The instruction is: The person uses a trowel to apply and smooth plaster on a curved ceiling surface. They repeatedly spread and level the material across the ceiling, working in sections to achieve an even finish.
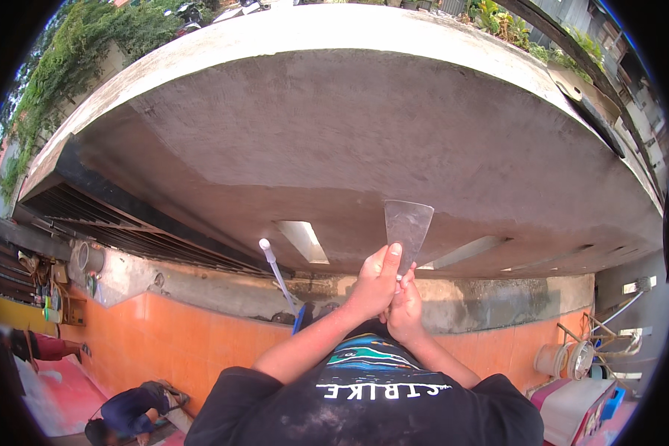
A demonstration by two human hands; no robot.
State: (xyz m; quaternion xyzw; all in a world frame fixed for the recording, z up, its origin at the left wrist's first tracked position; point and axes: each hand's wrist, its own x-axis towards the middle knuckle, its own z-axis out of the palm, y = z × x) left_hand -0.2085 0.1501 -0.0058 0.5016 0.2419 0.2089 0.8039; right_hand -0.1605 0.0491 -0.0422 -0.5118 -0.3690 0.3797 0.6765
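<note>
A putty knife (409, 227) with a wide, flared metal blade points up and away in front of my chest, before the grey plastered wall (312, 126). My left hand (379, 281) is closed about its lower part, thumb laid along the base of the blade. Just below and to the right, my right hand (405, 306) is closed against the same tool. Between them the fingers hide the handle. A white pole (275, 269) with a rounded tip stands left of my hands, apart from them.
Narrow openings (303, 241) pierce the wall, and a dark slatted grille (119, 223) lies left. Orange tiles (178, 327) cover the floor. One person (130, 412) crouches at lower left; another person's leg (56, 346) shows beyond. Buckets (561, 360) stand at right.
</note>
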